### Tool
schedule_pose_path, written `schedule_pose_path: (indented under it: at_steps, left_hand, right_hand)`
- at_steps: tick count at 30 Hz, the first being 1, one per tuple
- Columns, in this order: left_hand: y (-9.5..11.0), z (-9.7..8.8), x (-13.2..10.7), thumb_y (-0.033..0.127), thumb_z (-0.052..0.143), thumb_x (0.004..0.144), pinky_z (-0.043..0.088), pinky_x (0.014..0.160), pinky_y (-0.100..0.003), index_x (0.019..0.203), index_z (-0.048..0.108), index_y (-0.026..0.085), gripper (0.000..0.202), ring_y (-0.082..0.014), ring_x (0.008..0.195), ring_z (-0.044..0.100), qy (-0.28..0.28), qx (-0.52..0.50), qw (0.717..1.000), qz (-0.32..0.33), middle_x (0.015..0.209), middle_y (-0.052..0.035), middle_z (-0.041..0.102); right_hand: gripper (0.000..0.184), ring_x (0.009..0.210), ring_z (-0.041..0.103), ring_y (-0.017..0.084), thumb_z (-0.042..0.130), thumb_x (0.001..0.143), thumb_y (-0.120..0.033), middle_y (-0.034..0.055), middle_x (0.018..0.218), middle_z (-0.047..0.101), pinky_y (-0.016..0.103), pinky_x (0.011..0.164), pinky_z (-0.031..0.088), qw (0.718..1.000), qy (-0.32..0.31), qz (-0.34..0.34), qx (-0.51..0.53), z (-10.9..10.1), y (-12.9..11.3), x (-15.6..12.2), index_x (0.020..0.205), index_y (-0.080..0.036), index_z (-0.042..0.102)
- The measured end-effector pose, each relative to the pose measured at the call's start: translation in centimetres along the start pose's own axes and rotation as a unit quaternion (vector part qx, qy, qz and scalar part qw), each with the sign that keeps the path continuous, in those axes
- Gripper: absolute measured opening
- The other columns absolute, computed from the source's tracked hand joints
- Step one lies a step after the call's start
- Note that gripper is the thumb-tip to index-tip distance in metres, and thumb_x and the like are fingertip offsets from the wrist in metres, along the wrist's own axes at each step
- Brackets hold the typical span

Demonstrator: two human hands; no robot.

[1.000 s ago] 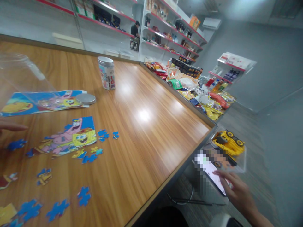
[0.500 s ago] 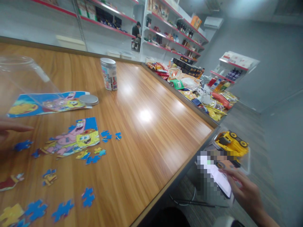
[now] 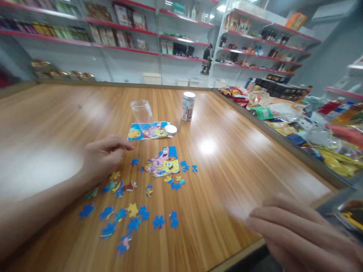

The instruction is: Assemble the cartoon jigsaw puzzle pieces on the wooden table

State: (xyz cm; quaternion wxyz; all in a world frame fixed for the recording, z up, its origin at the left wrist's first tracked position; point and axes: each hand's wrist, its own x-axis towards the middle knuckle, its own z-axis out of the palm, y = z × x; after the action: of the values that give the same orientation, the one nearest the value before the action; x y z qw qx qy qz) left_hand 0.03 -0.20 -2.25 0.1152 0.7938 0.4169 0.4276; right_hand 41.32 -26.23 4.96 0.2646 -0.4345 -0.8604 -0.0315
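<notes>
My left hand (image 3: 101,158) rests on the wooden table (image 3: 235,166), fingers loosely bent and apart, forefinger stretched toward a small blue piece (image 3: 135,161); it holds nothing. Just right of it lies a partly joined cartoon puzzle (image 3: 163,163). Several loose blue and yellow pieces (image 3: 133,213) are scattered in front of that hand. My right hand (image 3: 297,234) is blurred at the lower right past the table's edge, fingers stretched out, with nothing seen in it.
Behind the puzzle lie a picture sheet (image 3: 147,131), a round lid (image 3: 170,129) and an empty clear jar (image 3: 141,110); a lidded jar (image 3: 188,106) stands farther back. Packaged goods (image 3: 286,111) crowd the counter on the right. Shelves line the walls; a person (image 3: 208,57) stands far back.
The view swung left and pulled back, so the whole puzzle area and my left hand show. The phone my right hand held is out of sight; that hand is blurred with fingers out.
</notes>
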Motion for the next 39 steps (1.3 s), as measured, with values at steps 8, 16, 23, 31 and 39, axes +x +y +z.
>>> schedule_pose_path:
  at_steps: [8,16,23,31,39]
  left_hand:
    - [4.4,-3.5,-3.3,0.004,0.051,0.090,0.052,0.086,-0.035,0.106,0.069,0.019,0.028,-0.0198,0.101,0.059,-0.105,0.079,0.977,0.167,0.107,-0.0080,0.065]
    - [6.9,-7.6,-3.7,0.031,0.053,0.099,0.048,0.105,-0.053,0.150,0.038,0.029,0.054,-0.0318,0.133,0.048,-0.301,0.248,0.912,0.125,0.151,-0.0110,0.044]
    - [6.2,-10.9,-4.4,0.058,0.074,0.080,0.034,0.115,-0.062,0.156,0.023,0.038,0.094,-0.0420,0.149,0.024,-0.389,0.223,0.894,0.003,0.163,-0.0123,0.024]
    - [5.4,-10.6,-5.3,0.076,0.077,0.061,0.019,0.117,-0.068,0.159,-0.004,0.032,0.134,-0.0499,0.149,-0.005,-0.441,0.224,0.863,-0.102,0.166,-0.0166,-0.010]
    - [5.6,-11.0,-4.7,0.069,0.076,0.069,0.020,0.118,-0.068,0.154,0.027,0.036,0.104,-0.0462,0.150,-0.011,-0.425,0.236,0.872,-0.065,0.166,-0.0084,-0.016]
  right_hand:
    - [0.015,0.062,0.054,0.016,0.052,0.088,-0.008,0.0029,0.069,0.061,0.031,0.056,0.040,0.988,0.028,-0.138,0.060,10.2,6.4,15.2,0.088,-0.017,0.065]
    - [0.025,0.062,0.049,0.016,0.060,0.080,-0.002,0.0025,0.071,0.065,0.031,0.058,0.036,0.968,0.121,-0.189,0.109,14.9,5.6,18.6,0.099,-0.017,0.067]
    - [0.036,0.063,0.052,0.018,0.064,0.076,0.002,0.0045,0.073,0.066,0.032,0.057,0.038,0.962,0.083,-0.204,0.160,13.8,5.6,17.2,0.107,-0.015,0.066]
    - [0.034,0.074,0.066,0.022,0.061,0.081,-0.004,0.0043,0.084,0.072,0.038,0.066,0.049,0.966,0.082,-0.202,0.142,13.6,6.1,14.7,0.110,-0.021,0.068]
    - [0.038,0.068,0.069,0.018,0.054,0.078,0.001,0.0025,0.081,0.074,0.032,0.058,0.051,0.962,0.079,-0.187,0.184,13.9,6.2,15.6,0.107,-0.020,0.067]
